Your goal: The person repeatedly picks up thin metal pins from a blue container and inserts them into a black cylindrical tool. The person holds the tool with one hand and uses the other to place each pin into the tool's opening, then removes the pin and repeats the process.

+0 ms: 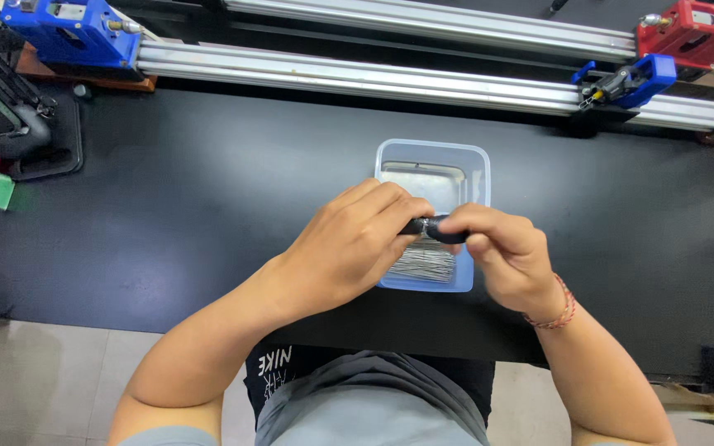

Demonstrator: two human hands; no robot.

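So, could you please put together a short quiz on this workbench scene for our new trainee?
1. True or false: both hands hold the small black part above the clear plastic container.
2. What lies in the container? A) thin metal pins B) coloured beads C) folded cloth
3. Which wrist wears the red braided bracelet?

Key:
1. True. The left hand and right hand both pinch it in a closed grip.
2. A: the thin metal pins are piled at the near end.
3. The right wrist.
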